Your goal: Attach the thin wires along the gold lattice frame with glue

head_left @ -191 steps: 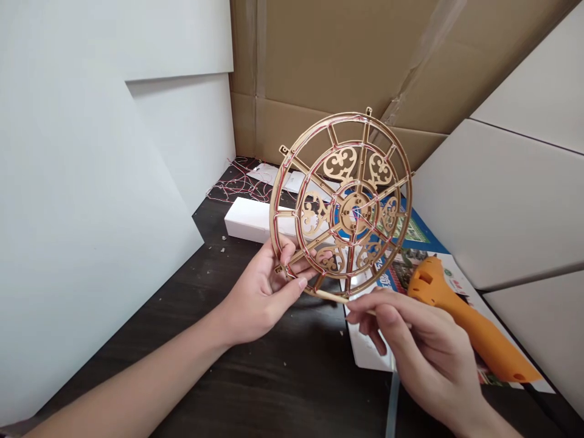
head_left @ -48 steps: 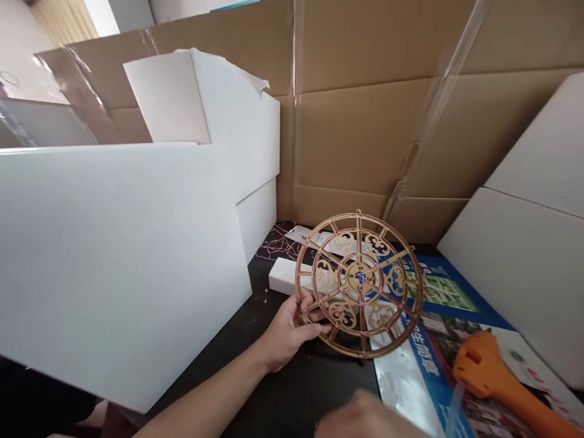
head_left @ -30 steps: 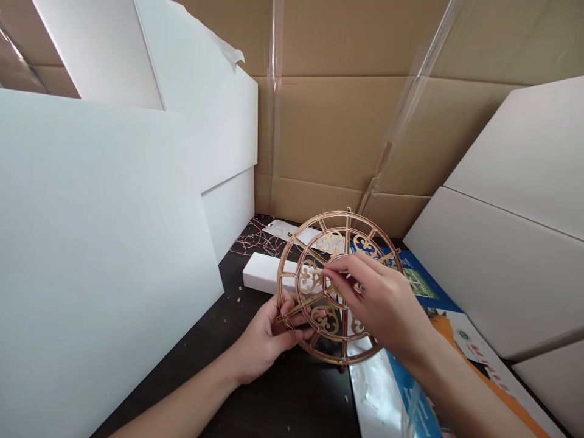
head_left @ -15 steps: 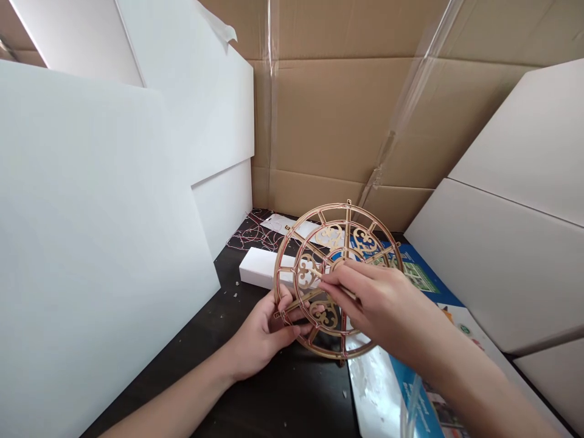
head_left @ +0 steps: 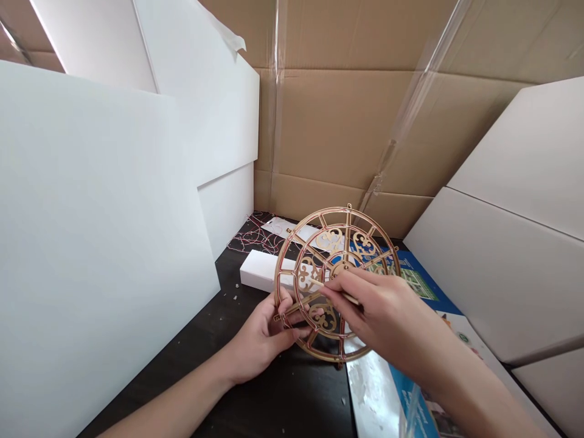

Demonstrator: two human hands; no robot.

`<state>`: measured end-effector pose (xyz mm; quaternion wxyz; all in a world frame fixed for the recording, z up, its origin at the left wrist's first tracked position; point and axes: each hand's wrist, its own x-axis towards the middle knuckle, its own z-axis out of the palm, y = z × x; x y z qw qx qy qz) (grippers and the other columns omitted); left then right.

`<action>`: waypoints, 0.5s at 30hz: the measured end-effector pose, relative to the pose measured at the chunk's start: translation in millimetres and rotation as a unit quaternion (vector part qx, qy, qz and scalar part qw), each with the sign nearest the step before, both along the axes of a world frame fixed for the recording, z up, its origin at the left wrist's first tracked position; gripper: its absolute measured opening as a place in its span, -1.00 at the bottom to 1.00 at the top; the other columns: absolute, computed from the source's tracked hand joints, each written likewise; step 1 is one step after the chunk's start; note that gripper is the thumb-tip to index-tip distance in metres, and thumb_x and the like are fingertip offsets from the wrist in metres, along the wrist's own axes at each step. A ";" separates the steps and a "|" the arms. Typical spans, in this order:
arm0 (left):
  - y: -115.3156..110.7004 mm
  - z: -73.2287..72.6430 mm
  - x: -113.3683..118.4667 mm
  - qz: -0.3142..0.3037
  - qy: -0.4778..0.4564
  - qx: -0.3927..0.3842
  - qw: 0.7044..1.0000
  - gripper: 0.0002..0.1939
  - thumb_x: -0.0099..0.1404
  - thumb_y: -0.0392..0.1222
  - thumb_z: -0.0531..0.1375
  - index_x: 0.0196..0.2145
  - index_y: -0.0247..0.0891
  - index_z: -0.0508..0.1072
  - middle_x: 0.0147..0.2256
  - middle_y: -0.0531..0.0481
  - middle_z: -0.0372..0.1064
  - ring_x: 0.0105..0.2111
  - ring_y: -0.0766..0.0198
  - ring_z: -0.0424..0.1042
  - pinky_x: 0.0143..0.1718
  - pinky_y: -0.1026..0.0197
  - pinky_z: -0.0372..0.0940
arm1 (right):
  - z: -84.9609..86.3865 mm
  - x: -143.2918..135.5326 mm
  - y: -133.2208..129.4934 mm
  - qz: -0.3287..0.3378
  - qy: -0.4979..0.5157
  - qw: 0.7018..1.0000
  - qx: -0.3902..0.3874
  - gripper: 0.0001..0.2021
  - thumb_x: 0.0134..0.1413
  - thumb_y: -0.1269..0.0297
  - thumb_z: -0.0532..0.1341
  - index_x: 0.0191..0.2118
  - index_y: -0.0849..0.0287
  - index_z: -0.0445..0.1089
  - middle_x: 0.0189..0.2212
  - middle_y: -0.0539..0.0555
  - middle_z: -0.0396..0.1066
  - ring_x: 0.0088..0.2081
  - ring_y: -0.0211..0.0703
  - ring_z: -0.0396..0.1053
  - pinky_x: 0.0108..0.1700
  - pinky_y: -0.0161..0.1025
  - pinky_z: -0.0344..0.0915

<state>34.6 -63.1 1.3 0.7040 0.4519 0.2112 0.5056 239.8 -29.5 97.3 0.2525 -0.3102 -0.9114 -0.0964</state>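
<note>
A round gold openwork wheel point(head_left: 314, 210), with rings, spokes and scroll ornaments, is held up and tilted above the dark table. Red lines run along its rings. My left hand point(head_left: 262, 340) grips the lower left rim, thumb in front and other fingers behind, partly hidden by the wheel. My right hand point(head_left: 369, 295) pinches a thin pale wooden stick point(head_left: 316, 281) in front of the wheel. The stick's tip lies over the left scroll ornament; whether it touches the wheel I cannot tell. Part of the wheel's right side is hidden behind my right hand.
A white box point(head_left: 258, 269) lies behind the wheel, near tangled red and white threads point(head_left: 258, 234) and a white strip point(head_left: 276, 227). Blue printed packaging point(head_left: 426, 286) lies at right. White panels point(head_left: 114, 243) stand left, white boxes point(head_left: 515, 243) right, cardboard point(head_left: 337, 121) behind.
My right hand has shifted slightly down and to the right, and more of the stick's tip shows at a changed angle. The left hand keeps its grip on the wheel.
</note>
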 end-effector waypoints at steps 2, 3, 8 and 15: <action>0.1 -0.3 0.0 -0.003 0.001 0.001 1.000 -0.60 0.34 -0.35 0.34 -0.35 -0.16 0.12 -0.07 0.04 0.45 0.17 0.16 0.47 0.11 0.11 0.38 | -3.0 -2.9 1.0 0.001 -0.004 0.999 0.035 -0.68 0.46 0.31 0.02 -0.37 0.16 0.35 -0.50 0.00 0.39 -0.49 -0.19 0.39 -0.47 -0.20 0.15; 0.2 -0.6 -0.1 -0.004 0.002 0.002 1.000 -0.60 0.35 -0.34 0.34 -0.35 -0.16 0.12 -0.07 0.05 0.45 0.17 0.16 0.47 0.12 0.09 0.38 | -4.1 -4.5 1.4 -0.002 0.001 0.999 0.042 -0.68 0.45 0.31 0.03 -0.38 0.16 0.34 -0.51 0.00 0.39 -0.50 -0.19 0.38 -0.48 -0.20 0.15; 0.6 -1.4 -0.6 -0.006 0.003 0.003 1.000 -0.61 0.35 -0.31 0.34 -0.34 -0.16 0.12 -0.08 0.06 0.43 0.18 0.14 0.45 0.16 0.04 0.36 | -0.9 -7.5 2.3 -0.032 0.091 0.991 -0.098 -0.79 0.34 0.36 0.19 -0.39 0.13 0.40 -0.48 -0.06 0.50 -0.48 -0.27 0.41 -0.42 -0.30 0.21; 0.6 2.4 -0.2 -0.006 0.002 0.005 1.000 -0.60 0.34 -0.28 0.35 -0.36 -0.16 0.12 -0.10 0.09 0.44 0.12 0.19 0.49 0.14 0.07 0.36 | 9.0 2.0 8.8 -0.067 0.144 0.934 -0.320 -0.77 0.30 0.15 0.20 -0.36 0.04 0.52 -0.59 -0.11 0.44 -0.59 -0.31 0.27 -0.55 -0.34 0.15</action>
